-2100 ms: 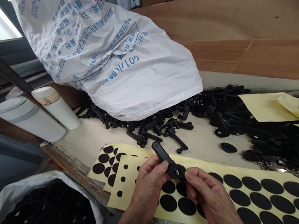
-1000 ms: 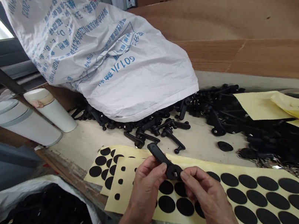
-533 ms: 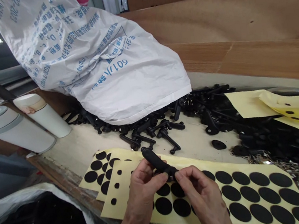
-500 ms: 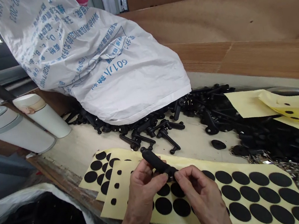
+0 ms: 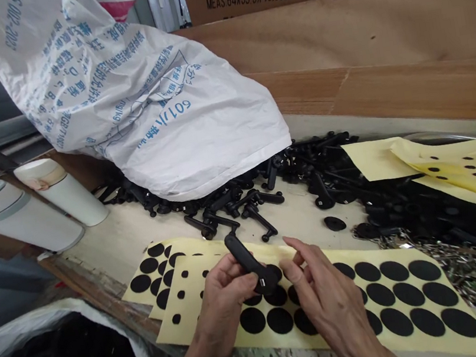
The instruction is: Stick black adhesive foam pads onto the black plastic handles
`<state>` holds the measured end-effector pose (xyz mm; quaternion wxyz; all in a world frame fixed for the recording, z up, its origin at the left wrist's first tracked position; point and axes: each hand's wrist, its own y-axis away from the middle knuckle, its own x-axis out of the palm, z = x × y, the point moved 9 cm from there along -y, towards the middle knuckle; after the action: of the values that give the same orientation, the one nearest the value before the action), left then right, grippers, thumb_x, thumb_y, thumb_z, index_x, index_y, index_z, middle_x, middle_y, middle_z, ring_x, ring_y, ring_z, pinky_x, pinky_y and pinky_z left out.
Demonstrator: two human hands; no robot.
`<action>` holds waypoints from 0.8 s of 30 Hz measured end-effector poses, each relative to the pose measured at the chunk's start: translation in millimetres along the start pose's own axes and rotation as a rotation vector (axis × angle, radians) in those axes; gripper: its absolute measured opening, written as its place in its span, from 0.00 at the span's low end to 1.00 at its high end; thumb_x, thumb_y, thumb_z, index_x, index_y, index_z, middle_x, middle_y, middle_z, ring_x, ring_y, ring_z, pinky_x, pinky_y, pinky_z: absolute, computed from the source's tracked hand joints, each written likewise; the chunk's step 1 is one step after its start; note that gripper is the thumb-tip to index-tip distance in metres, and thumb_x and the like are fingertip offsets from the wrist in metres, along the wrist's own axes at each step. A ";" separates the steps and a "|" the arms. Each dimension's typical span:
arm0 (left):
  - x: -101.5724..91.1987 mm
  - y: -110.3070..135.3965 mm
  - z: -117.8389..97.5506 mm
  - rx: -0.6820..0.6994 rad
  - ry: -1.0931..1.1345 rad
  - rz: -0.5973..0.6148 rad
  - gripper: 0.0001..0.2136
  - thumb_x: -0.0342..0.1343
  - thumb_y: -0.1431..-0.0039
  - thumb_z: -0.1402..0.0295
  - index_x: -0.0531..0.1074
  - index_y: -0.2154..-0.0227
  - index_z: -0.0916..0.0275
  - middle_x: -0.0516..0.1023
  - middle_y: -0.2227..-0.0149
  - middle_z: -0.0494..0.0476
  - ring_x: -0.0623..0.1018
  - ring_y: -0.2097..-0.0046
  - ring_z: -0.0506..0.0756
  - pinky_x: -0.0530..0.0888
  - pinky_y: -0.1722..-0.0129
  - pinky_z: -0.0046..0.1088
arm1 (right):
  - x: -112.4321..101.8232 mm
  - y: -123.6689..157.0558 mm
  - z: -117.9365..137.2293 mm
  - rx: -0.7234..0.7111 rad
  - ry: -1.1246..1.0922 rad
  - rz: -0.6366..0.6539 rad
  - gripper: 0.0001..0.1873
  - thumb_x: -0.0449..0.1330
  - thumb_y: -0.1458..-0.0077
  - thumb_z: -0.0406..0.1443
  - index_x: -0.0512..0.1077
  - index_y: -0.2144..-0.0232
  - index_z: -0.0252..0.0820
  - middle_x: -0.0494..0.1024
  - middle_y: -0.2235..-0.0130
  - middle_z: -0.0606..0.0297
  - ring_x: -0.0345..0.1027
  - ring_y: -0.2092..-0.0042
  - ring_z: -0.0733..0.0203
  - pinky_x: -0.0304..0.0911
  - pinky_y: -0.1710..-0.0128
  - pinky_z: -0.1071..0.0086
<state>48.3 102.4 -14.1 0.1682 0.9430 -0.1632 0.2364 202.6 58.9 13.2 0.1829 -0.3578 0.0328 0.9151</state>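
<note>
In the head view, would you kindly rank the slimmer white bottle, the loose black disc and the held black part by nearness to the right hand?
1. Held black part: just left of the right hand.
2. Loose black disc: beyond that hand.
3. Slimmer white bottle: far left.

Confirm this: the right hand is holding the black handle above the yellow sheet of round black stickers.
Wrong hand: the head view shows the left hand holding the black handle above the yellow sheet of round black stickers.
</note>
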 end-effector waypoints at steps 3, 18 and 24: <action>2.1 -0.7 2.6 -0.027 0.073 0.019 0.10 0.58 0.45 0.74 0.73 0.59 0.66 0.79 0.60 0.63 0.77 0.61 0.57 0.74 0.62 0.31 | 16.4 -2.3 -12.2 0.204 -0.547 0.171 0.22 0.46 0.39 0.51 0.71 0.54 0.47 0.72 0.71 0.64 0.65 0.73 0.60 0.61 0.74 0.68; -0.3 5.3 -4.9 0.062 0.131 0.009 0.08 0.57 0.43 0.74 0.73 0.60 0.66 0.78 0.61 0.61 0.76 0.62 0.53 0.73 0.60 0.30 | 58.0 7.2 12.5 0.199 -1.044 0.374 0.17 0.62 0.47 0.47 0.74 0.61 0.40 0.71 0.79 0.72 0.63 0.78 0.67 0.60 0.75 0.73; 2.8 22.2 -17.4 0.075 0.015 -0.001 0.10 0.56 0.44 0.71 0.74 0.58 0.66 0.79 0.63 0.61 0.77 0.65 0.54 0.73 0.63 0.30 | 58.5 12.1 27.5 0.049 -0.901 0.393 0.14 0.61 0.46 0.45 0.74 0.65 0.39 0.71 0.81 0.71 0.64 0.80 0.67 0.61 0.76 0.72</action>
<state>35.3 88.8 7.1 0.1342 0.9469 -0.1524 0.2491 141.0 71.1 -6.2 0.0114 0.0908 0.0389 0.9950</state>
